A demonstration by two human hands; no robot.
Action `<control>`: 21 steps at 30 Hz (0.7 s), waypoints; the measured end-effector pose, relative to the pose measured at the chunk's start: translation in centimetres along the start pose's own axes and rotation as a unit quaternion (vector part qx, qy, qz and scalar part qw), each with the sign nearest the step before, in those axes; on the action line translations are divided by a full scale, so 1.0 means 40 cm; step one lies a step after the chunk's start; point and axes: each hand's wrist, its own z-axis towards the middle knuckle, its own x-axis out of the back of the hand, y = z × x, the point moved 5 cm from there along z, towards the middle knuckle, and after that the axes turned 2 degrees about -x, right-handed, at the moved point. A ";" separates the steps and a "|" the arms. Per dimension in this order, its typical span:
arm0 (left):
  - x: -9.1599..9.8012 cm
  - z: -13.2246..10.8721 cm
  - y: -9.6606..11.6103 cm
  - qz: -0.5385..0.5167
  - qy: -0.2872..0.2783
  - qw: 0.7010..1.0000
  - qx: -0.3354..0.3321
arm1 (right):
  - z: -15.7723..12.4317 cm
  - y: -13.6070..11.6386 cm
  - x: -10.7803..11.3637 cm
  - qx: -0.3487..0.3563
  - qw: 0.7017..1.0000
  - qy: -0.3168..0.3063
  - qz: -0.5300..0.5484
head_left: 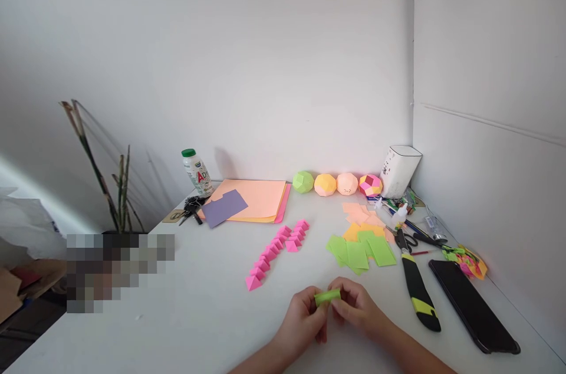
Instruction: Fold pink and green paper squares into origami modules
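Note:
A narrow folded piece of green paper (328, 297) is pinched between my two hands near the front of the white table. My left hand (304, 316) grips its left end with thumb and fingers. On the right end, my right hand (357, 305) closes its thumb and fingertips the same way. Just beyond lie loose green paper pieces (357, 255), with orange pieces (352, 232) and peach pieces (363, 215) behind them. Folded pink paper units (267, 256) stand in two slanting rows to the left of these.
Paper balls (325, 184) line the wall beside a white container (400, 172). At right lie a utility knife (419, 291), a black phone (474, 305), scissors (404, 239) and paper scraps (467, 260). Stacked coloured sheets (260, 200), a purple card (225, 208) and a white bottle (198, 174) occupy the back left.

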 end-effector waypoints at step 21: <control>0.019 0.001 0.022 -0.154 0.026 0.987 -0.034 | -0.002 0.011 0.008 -0.043 0.998 0.034 0.011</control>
